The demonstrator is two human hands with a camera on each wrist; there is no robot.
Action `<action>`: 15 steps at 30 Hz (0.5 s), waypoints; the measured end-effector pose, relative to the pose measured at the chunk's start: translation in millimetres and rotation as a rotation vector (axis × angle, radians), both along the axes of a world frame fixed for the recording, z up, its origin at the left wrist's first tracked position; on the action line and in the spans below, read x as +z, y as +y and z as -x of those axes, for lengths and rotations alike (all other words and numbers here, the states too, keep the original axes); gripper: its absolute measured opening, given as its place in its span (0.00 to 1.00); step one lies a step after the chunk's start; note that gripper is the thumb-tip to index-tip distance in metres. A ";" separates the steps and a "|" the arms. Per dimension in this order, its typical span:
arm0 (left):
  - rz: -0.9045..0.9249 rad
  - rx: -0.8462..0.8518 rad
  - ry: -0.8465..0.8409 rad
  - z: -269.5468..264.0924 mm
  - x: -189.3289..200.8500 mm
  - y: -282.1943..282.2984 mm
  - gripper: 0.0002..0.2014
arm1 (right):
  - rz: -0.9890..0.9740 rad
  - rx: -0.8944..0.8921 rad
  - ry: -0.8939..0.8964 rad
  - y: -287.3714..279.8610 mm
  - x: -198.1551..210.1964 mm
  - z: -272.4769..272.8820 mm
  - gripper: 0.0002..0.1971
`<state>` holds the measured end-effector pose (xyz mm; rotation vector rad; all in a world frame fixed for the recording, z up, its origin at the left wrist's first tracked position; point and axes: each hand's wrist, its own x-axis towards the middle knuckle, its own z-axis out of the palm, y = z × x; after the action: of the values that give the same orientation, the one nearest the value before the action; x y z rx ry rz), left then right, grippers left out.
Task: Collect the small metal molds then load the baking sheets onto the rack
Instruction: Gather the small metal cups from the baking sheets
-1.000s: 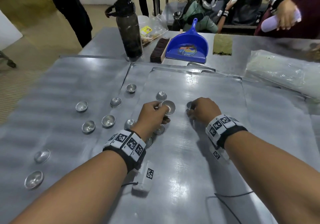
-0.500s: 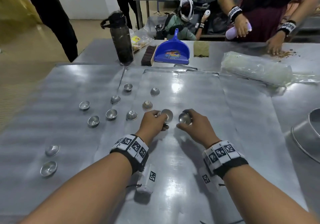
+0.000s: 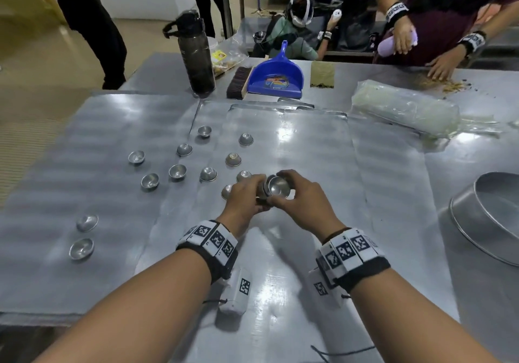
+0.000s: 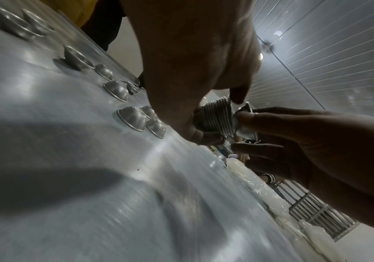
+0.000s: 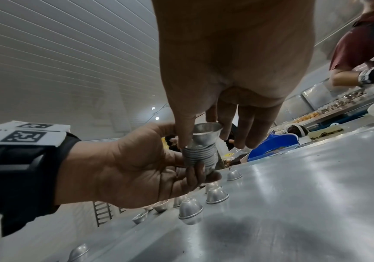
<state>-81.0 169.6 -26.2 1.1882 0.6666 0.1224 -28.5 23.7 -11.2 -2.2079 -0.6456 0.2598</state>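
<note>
The left hand [image 5: 136, 164] grips a ribbed stack of nested metal molds [image 5: 200, 156]. The right hand [image 5: 224, 99] pinches one small silver cup mold [image 5: 206, 133]; it should seat squarely, rim level, before release.

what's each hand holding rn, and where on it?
Left hand grips the nested mold stack round its sides; right hand pinches the top mold at its rim.

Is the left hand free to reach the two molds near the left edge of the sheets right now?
Probably not yet. The path to the two molds looks open, but the left hand grips a stack of molds while the right hand fits another mold on.
</note>
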 end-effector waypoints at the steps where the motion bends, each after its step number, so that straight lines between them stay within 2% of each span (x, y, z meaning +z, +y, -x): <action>1: 0.031 0.026 -0.005 0.7 0.4 -2.9 0.12 | 0.000 0.010 0.000 -0.5 -0.2 -1.9 0.28; 4: 0.070 0.059 -0.002 4.9 -0.7 -11.3 0.15 | 0.000 0.050 -0.005 -2.6 1.2 -4.3 0.27; 9: 0.094 0.100 -0.036 11.5 2.6 -22.6 0.15 | -0.076 0.158 0.005 -1.6 2.5 0.3 0.25; 13: 0.070 0.170 -0.042 24.3 2.7 -20.4 0.17 | -0.053 0.234 0.018 1.1 4.3 3.5 0.27; 15: 0.037 0.189 -0.036 32.5 -1.9 -16.0 0.15 | -0.008 0.275 0.015 4.5 1.9 6.9 0.31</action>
<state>-113.5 153.5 -28.1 1.0839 0.7460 0.2884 -35.4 28.2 -9.3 -2.1046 -0.9408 0.4127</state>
